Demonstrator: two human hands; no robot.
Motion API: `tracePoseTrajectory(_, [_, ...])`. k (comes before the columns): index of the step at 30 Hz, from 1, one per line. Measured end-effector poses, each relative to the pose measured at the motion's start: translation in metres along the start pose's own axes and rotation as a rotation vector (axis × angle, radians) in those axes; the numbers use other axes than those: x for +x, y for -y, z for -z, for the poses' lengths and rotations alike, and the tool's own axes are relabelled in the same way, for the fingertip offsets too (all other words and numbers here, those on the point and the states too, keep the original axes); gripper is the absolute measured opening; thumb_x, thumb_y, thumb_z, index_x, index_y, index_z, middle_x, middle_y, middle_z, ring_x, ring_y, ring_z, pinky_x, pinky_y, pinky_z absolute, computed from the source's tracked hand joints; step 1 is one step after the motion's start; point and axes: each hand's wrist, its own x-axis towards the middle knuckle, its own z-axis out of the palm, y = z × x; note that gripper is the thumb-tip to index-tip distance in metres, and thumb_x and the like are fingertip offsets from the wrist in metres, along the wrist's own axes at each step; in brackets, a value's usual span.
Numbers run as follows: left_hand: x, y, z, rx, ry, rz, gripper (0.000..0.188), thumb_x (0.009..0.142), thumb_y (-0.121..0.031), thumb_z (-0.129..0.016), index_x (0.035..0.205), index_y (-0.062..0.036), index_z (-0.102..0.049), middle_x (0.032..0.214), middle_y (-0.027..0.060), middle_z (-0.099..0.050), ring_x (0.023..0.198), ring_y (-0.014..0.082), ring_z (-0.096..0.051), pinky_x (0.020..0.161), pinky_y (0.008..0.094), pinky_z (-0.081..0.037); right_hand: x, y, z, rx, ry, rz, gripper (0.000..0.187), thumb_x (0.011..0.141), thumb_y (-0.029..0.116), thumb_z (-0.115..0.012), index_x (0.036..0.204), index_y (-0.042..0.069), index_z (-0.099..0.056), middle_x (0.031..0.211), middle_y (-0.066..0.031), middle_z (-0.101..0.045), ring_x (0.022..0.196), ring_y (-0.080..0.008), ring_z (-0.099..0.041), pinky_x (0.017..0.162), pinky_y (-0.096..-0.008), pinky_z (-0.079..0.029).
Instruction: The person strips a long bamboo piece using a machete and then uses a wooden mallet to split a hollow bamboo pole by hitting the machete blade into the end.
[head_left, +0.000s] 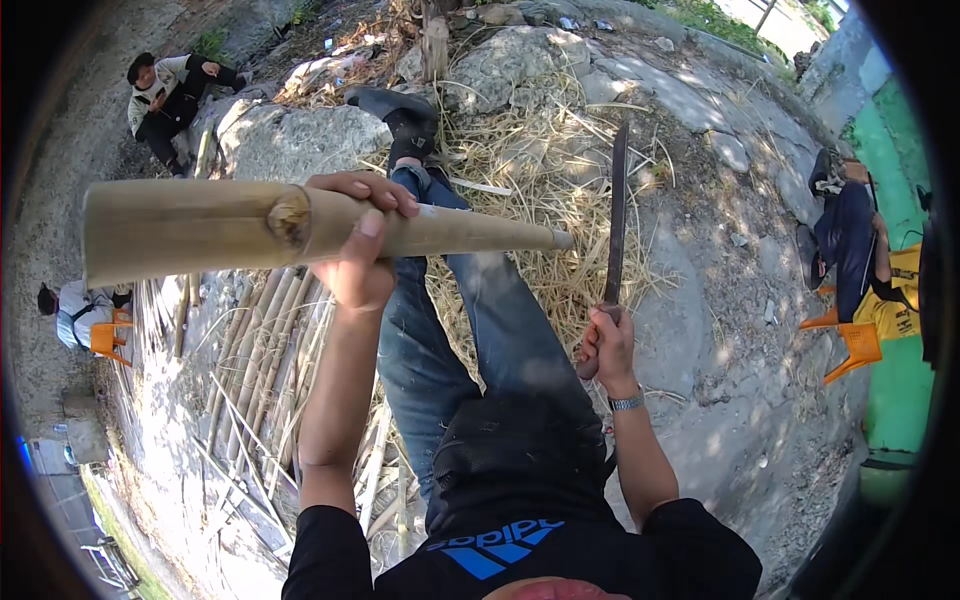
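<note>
My left hand (358, 235) is closed round a thick tan bamboo pole (190, 232), held across in front of me over my legs. A knot shows on the pole just left of my fingers, and its far end tapers away to the right. In my right hand (608, 345) is the handle of a machete (618, 215), its long dark blade pointing away from me. The blade stands apart from the pole's right-hand end. Pale bamboo shavings (530, 165) lie heaped on the ground beyond my knees.
Several bamboo poles and split strips (262, 345) lie on the ground to my left. Large grey rocks (520, 65) stand ahead. One person (170, 105) sits far left, another (85, 315) lower left on an orange chair, and a third (850, 230) at right beside a green wall (890, 150).
</note>
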Motion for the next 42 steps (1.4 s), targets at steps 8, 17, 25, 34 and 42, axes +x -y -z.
tracePoseTrajectory(8, [0.001,0.013,-0.016,0.031,-0.133,0.074,0.028,0.083,-0.023,-0.063,0.104,-0.0105,-0.049,0.081,0.0082,-0.052,0.075,0.0234,-0.054,0.08,0.0432,-0.046,-0.003,-0.014,0.037,-0.351,-0.145,0.022,0.023,0.094,0.02,-0.069,0.098,0.002,-0.055,0.058,0.0001,-0.05,0.042,-0.0092,-0.047,0.039,-0.027,-0.038])
tracePoseTrajectory(17, [0.021,0.02,-0.044,0.104,-0.038,0.024,0.02,0.088,-0.013,-0.063,0.1,-0.0015,-0.052,0.08,0.0114,-0.056,0.069,0.0242,-0.059,0.069,0.0395,-0.049,0.011,-0.004,0.014,-0.33,-0.044,-0.018,0.046,0.106,0.049,-0.048,0.093,0.005,-0.053,0.06,-0.0018,-0.049,0.042,-0.0094,-0.044,0.039,-0.0264,-0.036])
tracePoseTrajectory(25, [0.054,0.055,-0.061,0.071,-0.06,-0.067,0.019,0.087,-0.01,-0.068,0.093,0.0073,-0.061,0.075,0.0131,-0.061,0.062,0.022,-0.061,0.062,0.0365,-0.053,0.016,0.051,-0.016,-0.25,0.033,0.339,0.056,0.104,0.059,-0.042,0.097,0.005,-0.051,0.061,-0.0025,-0.047,0.043,-0.008,-0.045,0.039,-0.025,-0.037])
tracePoseTrajectory(34, [0.052,0.055,-0.064,0.103,-0.13,-0.001,0.025,0.085,-0.013,-0.062,0.101,0.0042,-0.054,0.082,0.013,-0.056,0.073,0.0253,-0.059,0.074,0.0413,-0.051,0.011,0.081,-0.047,0.106,0.142,0.751,0.075,0.092,0.081,-0.039,0.096,0.006,-0.043,0.06,-0.0028,-0.043,0.046,-0.0127,-0.044,0.045,-0.0303,-0.04])
tracePoseTrajectory(42, [0.042,0.054,-0.082,0.189,0.086,0.027,0.033,0.086,-0.013,-0.062,0.111,0.0036,-0.049,0.082,0.0138,-0.056,0.075,0.026,-0.059,0.073,0.041,-0.051,0.103,-0.164,0.133,-0.904,-0.223,-0.307,0.06,0.101,0.052,-0.054,0.081,-0.003,-0.064,0.062,-0.013,-0.06,0.057,-0.0233,-0.063,0.058,-0.0415,-0.048])
